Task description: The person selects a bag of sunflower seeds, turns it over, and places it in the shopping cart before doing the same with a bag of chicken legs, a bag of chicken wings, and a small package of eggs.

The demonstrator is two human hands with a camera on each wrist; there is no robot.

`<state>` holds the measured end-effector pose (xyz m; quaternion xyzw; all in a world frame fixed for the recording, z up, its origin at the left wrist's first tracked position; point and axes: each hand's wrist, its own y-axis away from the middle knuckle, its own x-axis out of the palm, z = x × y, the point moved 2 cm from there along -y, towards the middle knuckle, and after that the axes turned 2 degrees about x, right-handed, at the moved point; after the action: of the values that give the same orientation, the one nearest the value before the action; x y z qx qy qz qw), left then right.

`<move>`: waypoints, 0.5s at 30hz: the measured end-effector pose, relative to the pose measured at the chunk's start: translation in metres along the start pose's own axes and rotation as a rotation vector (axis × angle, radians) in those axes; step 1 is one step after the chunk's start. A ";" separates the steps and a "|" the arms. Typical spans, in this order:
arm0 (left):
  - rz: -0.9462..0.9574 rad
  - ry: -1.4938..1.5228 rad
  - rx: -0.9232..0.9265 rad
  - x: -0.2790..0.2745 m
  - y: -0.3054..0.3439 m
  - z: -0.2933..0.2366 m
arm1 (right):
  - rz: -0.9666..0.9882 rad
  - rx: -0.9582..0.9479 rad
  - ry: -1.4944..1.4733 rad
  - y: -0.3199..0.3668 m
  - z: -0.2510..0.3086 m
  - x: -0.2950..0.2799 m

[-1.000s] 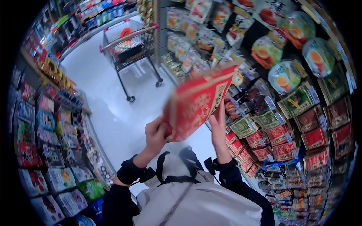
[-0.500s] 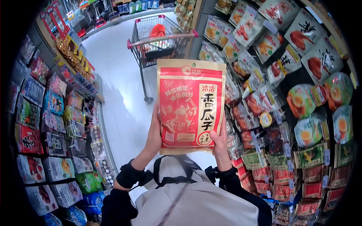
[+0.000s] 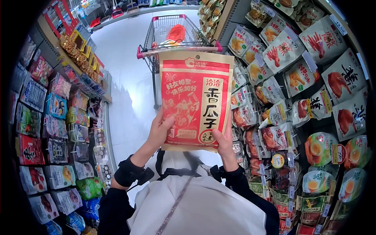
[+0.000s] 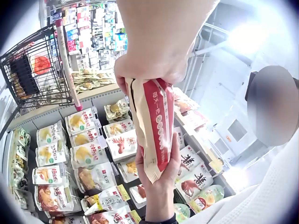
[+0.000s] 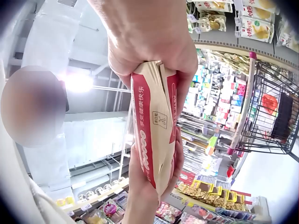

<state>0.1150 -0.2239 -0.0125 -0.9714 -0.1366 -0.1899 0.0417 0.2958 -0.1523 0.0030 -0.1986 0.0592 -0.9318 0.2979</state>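
A red and tan packet with dark lettering is held upright, its printed front toward the head camera. The left hand grips its left lower edge, thumb on the front. On the right lower edge the right hand holds it the same way, thumb over the front near the round emblem. Seen side-on in the left wrist view, the packet is thick, with the left hand round the near side. In the right wrist view the right hand covers one side. The fingers behind the packet are mostly hidden in the head view.
A shopping cart holding an orange-red item stands in the aisle ahead. Shelves of hanging food packs line the right side; more snack packs hang on the left. White floor runs between them.
The packet was tilted and blurred, then turned upright and face-on, with both hands on its sides. Lately it has shifted slightly up and left, and the view has moved nearer the cart.
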 end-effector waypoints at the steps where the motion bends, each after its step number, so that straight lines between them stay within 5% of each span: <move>1: 0.004 -0.002 0.000 0.002 -0.007 0.002 | 0.012 -0.013 0.013 -0.006 -0.001 -0.005; 7: 0.081 -0.080 0.048 0.002 -0.049 0.017 | -0.119 0.034 0.064 -0.025 -0.013 -0.028; 10: 0.026 -0.090 0.285 0.002 -0.071 0.015 | -0.204 0.086 0.071 -0.028 -0.030 -0.038; 15: 0.239 -0.074 -0.119 -0.021 -0.132 0.021 | -0.307 0.079 0.132 -0.051 -0.060 -0.060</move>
<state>0.0664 -0.0997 -0.0360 -0.9878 -0.0098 -0.1556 0.0013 0.2889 -0.0769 -0.0606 -0.1318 0.0110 -0.9790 0.1550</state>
